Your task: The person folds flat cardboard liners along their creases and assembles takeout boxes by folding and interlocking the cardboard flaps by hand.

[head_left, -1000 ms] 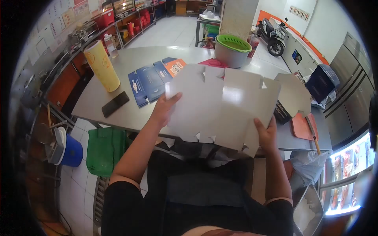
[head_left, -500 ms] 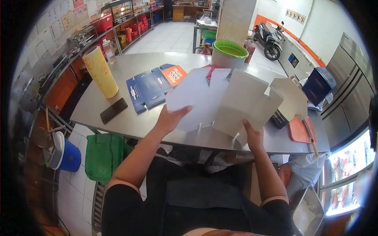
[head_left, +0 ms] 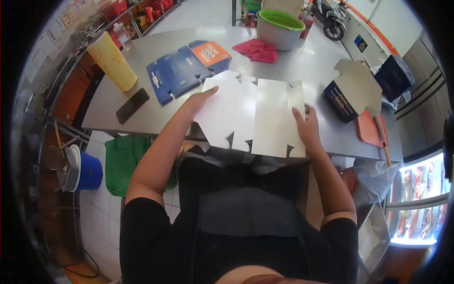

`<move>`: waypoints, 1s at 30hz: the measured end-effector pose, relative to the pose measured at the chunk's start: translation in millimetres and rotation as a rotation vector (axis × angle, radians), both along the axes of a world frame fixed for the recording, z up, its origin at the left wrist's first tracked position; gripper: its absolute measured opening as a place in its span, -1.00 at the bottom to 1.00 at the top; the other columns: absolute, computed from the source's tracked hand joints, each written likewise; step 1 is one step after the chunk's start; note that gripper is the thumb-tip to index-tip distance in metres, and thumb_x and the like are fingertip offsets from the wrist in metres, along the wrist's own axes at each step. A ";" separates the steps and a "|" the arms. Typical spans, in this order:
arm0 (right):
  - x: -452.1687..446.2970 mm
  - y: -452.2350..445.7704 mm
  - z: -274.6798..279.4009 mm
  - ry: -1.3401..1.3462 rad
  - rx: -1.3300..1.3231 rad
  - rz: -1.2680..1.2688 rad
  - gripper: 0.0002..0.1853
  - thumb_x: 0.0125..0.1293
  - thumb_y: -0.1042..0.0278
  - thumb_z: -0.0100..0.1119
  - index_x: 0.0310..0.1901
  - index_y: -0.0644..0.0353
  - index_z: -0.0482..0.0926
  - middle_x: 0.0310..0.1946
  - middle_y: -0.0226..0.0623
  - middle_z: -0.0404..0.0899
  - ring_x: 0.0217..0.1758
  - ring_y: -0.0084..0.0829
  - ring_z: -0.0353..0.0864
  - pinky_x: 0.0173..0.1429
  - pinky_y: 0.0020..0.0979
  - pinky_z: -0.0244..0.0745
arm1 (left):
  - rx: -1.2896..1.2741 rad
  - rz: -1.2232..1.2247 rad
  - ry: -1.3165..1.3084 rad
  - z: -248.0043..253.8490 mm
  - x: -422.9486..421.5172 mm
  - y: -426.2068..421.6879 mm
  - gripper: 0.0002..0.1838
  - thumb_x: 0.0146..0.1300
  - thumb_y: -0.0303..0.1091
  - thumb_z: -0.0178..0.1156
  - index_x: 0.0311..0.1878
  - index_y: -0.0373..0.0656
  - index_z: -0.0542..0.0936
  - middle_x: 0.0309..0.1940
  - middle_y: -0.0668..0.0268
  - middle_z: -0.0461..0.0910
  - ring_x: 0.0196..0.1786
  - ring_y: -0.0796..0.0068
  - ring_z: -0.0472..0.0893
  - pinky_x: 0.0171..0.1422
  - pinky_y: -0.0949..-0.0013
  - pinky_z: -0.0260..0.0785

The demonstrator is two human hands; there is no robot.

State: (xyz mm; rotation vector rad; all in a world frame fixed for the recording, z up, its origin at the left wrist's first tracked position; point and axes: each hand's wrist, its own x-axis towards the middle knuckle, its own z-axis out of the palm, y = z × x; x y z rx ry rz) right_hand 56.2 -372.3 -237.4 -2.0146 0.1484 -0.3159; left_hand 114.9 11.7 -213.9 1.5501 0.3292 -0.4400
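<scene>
A cardboard box blank (head_left: 270, 113), white inside with fold lines and notched edges, is spread between my hands over the front of the steel table. My left hand (head_left: 202, 100) grips its left edge, thumb on top. At the opposite edge, my right hand (head_left: 307, 125) holds it with the thumb on the white face and fingers behind. Flat blue and orange box blanks (head_left: 177, 75) lie beyond my left hand. To the right of my right hand stands a dark blue box (head_left: 341, 102) with its pale flaps open.
On the steel table (head_left: 165, 128) are a phone (head_left: 133, 106), a yellow roll (head_left: 112, 64), a pink cloth (head_left: 257, 50) and a green basket in a pot (head_left: 280, 40). A knife (head_left: 381, 132) rests on an orange board (head_left: 367, 128) at right. A green bin (head_left: 120, 165) stands below left.
The box blank has been lowered and opened flatter, its fold now wider. My right hand has moved up its right edge. The view has tipped downward.
</scene>
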 end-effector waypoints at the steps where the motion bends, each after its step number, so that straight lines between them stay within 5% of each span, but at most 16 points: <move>1: -8.7 6.6 18.8 -0.119 -0.460 -0.092 -0.32 0.42 0.00 0.42 0.38 0.29 0.47 0.21 0.05 0.61 0.37 -0.05 0.51 0.47 -0.06 0.38 | 0.008 -0.012 -0.006 5.7 -3.8 -0.5 -0.31 0.40 0.15 0.38 0.23 -0.36 0.65 -0.02 0.06 0.77 -0.09 0.19 0.82 0.10 0.15 0.70; 3: -8.0 3.3 13.9 -0.329 -0.641 -0.154 -0.30 0.37 -0.07 0.43 0.38 0.21 0.49 0.19 0.00 0.61 0.38 0.05 0.45 0.47 0.01 0.34 | 0.021 -0.048 -0.016 10.3 -9.1 -4.9 -0.33 0.39 0.10 0.41 0.22 -0.37 0.65 -0.04 0.04 0.78 -0.15 0.16 0.83 0.01 0.14 0.72; 6: -30.5 3.1 31.0 -0.441 -0.777 0.261 -0.30 0.34 -0.11 0.46 0.34 0.19 0.53 0.19 -0.06 0.60 0.35 0.03 0.50 0.44 -0.01 0.39 | 0.031 -0.033 -0.085 7.1 -16.8 -9.8 -0.41 0.35 -0.05 0.47 0.23 -0.34 0.65 -0.06 0.05 0.79 -0.18 0.17 0.83 -0.05 0.15 0.74; 8: -65.5 18.0 66.2 -0.108 -0.873 0.672 -0.33 0.27 -0.04 0.52 0.27 0.21 0.56 0.19 -0.09 0.59 0.30 -0.03 0.56 0.41 -0.05 0.44 | 0.061 -0.027 -0.103 6.6 -14.0 -8.1 -0.44 0.34 -0.08 0.49 0.22 -0.32 0.65 -0.07 0.06 0.79 -0.21 0.19 0.83 -0.08 0.16 0.74; 10: -83.3 26.6 63.2 -0.193 -0.930 0.691 -0.33 0.20 0.04 0.56 0.25 0.23 0.57 0.17 -0.12 0.60 0.28 -0.08 0.59 0.39 -0.09 0.47 | 0.093 -0.031 -0.087 0.8 -9.3 -5.5 -0.47 0.33 -0.11 0.50 0.21 -0.29 0.66 -0.09 0.08 0.80 -0.28 0.21 0.82 -0.14 0.15 0.74; 13: -90.0 27.8 46.1 -0.264 -1.011 0.668 -0.33 0.07 0.24 0.55 0.22 0.31 0.58 0.13 -0.15 0.61 0.22 -0.16 0.61 0.32 -0.19 0.56 | 0.303 -0.120 -0.167 9.0 -8.4 -6.2 -0.40 0.30 -0.09 0.51 0.26 -0.28 0.61 0.00 0.08 0.74 -0.05 0.18 0.79 0.03 0.09 0.71; 16: -95.7 29.1 36.8 -0.341 -1.041 0.647 -0.40 0.07 0.33 0.47 0.18 0.36 0.60 0.07 -0.14 0.62 0.15 -0.19 0.63 0.24 -0.25 0.61 | 1.304 0.106 -0.744 8.9 -31.3 -34.4 -0.28 0.28 -0.05 0.50 0.39 -0.22 0.51 0.17 0.10 0.61 0.30 0.10 0.61 0.43 0.01 0.48; 18: -100.5 30.4 32.6 -0.392 -1.039 0.621 -0.45 0.08 0.36 0.42 0.14 0.40 0.61 0.03 -0.12 0.63 0.11 -0.20 0.65 0.20 -0.28 0.64 | 1.244 -0.139 -0.922 23.5 -54.1 -58.0 -0.21 0.23 -0.02 0.51 0.43 -0.16 0.46 0.28 0.07 0.50 0.49 0.00 0.39 0.58 -0.04 0.26; 20: -101.8 31.0 26.9 -0.352 -1.017 0.610 -0.44 0.13 0.37 0.43 0.18 0.37 0.59 0.06 -0.10 0.64 0.13 -0.16 0.66 0.20 -0.23 0.64 | 0.799 -0.440 -1.285 15.8 -83.3 -85.7 -0.25 0.12 0.01 0.58 0.29 -0.21 0.57 0.18 0.05 0.58 0.28 -0.03 0.55 0.40 -0.01 0.38; 21: -101.3 31.4 25.2 -0.333 -1.007 0.608 -0.44 0.15 0.37 0.44 0.20 0.36 0.59 0.07 -0.09 0.64 0.14 -0.14 0.67 0.20 -0.21 0.65 | 0.743 -0.636 -1.248 23.3 -106.3 -100.5 -0.25 0.10 0.03 0.59 0.26 -0.24 0.61 0.14 0.07 0.62 0.21 -0.01 0.59 0.38 0.01 0.40; 22: -100.0 32.3 24.5 -0.369 -1.024 0.600 -0.46 0.13 0.39 0.40 0.17 0.39 0.60 0.04 -0.08 0.64 0.11 -0.16 0.67 0.19 -0.23 0.64 | 0.797 -0.744 -1.221 24.0 -124.4 -112.0 -0.21 0.07 0.07 0.60 0.24 -0.28 0.62 0.15 0.07 0.62 0.23 0.00 0.59 0.38 0.04 0.41; 25: -98.8 35.0 21.8 -0.432 -1.047 0.576 -0.51 0.09 0.43 0.31 0.10 0.45 0.62 -0.02 -0.07 0.64 0.03 -0.20 0.67 0.17 -0.29 0.64 | 1.062 -0.723 -1.284 0.6 -133.2 -132.8 -0.56 0.10 -0.24 0.42 -0.02 -0.32 0.64 -0.06 0.12 0.59 0.04 0.14 0.61 0.13 0.16 0.50; 30: -99.9 39.0 34.5 -0.275 -0.971 0.555 -0.64 0.11 0.46 0.27 -0.03 0.39 0.62 -0.05 -0.07 0.65 0.00 -0.17 0.67 0.11 -0.25 0.64 | 1.139 -0.705 -1.212 0.3 -130.1 -146.4 -0.76 0.09 -0.37 0.31 -0.19 -0.27 0.60 -0.20 0.14 0.58 -0.06 0.18 0.61 -0.03 0.22 0.54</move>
